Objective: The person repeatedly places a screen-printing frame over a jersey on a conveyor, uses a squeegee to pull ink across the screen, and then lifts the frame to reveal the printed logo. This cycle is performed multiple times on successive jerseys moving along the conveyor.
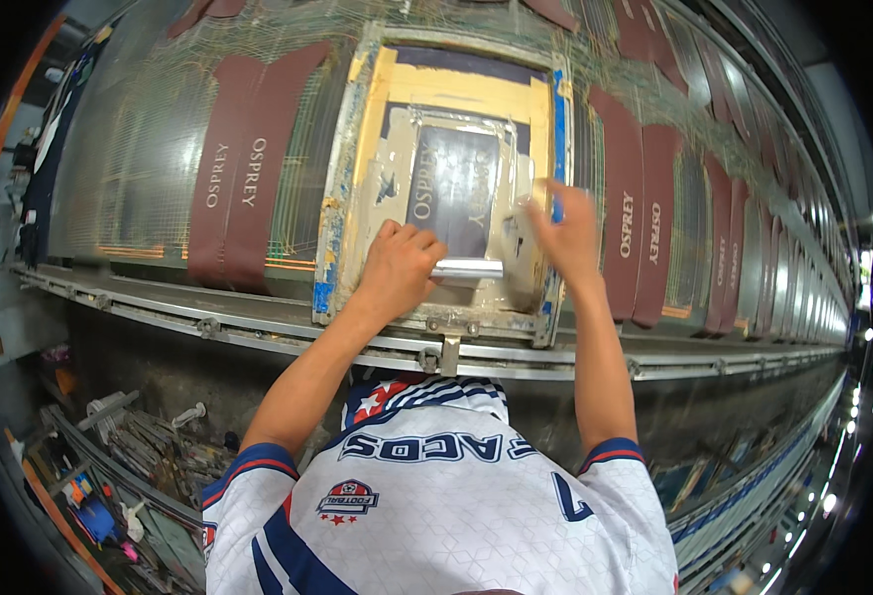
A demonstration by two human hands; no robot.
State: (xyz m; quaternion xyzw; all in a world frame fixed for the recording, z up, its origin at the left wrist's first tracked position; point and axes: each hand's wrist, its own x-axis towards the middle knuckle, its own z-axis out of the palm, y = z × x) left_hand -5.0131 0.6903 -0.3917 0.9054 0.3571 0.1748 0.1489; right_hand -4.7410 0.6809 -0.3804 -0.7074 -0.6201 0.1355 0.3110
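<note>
A framed printing screen with yellow tape around its mesh lies on a long printing table. My left hand is closed around the left end of a metal squeegee handle at the near side of the screen. My right hand is blurred at the squeegee's right end, fingers spread; its grip on the handle cannot be made out. Whitish ink covers the mesh around a dark rectangular print area.
Maroon fabric pieces with white lettering lie in pairs along the table, left and right of the screen. A metal rail runs along the table's near edge. Tools and clutter fill a shelf below left.
</note>
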